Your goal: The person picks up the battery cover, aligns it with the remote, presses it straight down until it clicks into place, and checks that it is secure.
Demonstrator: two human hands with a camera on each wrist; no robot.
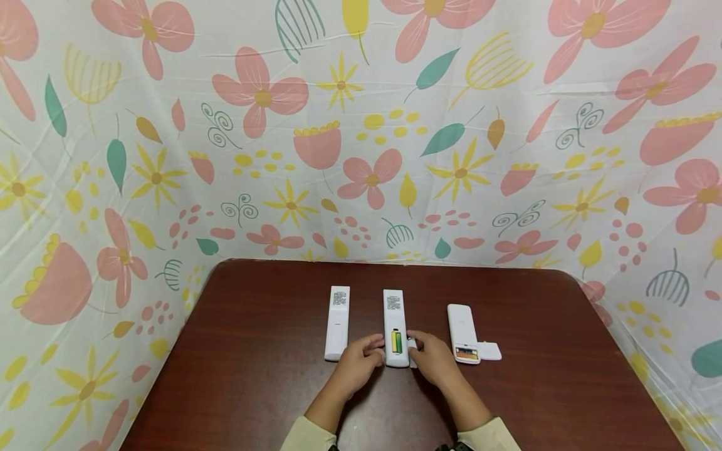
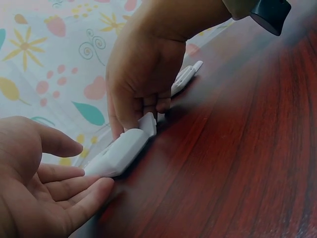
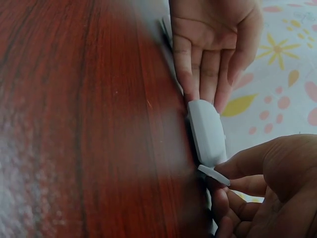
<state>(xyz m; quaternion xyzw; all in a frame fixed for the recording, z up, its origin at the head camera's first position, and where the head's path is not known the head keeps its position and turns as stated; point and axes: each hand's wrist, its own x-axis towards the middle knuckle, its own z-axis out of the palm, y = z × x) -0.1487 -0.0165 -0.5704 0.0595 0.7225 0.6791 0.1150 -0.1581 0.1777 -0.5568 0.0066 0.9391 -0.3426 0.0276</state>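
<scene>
A white remote control (image 1: 396, 316) lies face down in the middle of the table, its battery compartment uncovered and green-and-yellow batteries (image 1: 397, 342) inside. My left hand (image 1: 358, 366) is at its left side; in the left wrist view the fingertips (image 2: 101, 186) touch the remote's edge, fairly straight. On the other side, my right hand (image 1: 433, 358) pinches a small white battery cover (image 3: 214, 175) between thumb and fingers. That cover is tilted, close beside the remote's lower end, as the right wrist view shows.
To the left lies another white remote (image 1: 337, 326), back up with its cover on. A shorter white remote (image 1: 462, 322) lies to the right, batteries (image 1: 466, 354) exposed, with a loose cover (image 1: 489, 351) beside it. Flowered cloth (image 1: 372, 125) hangs behind the brown table (image 1: 242, 388).
</scene>
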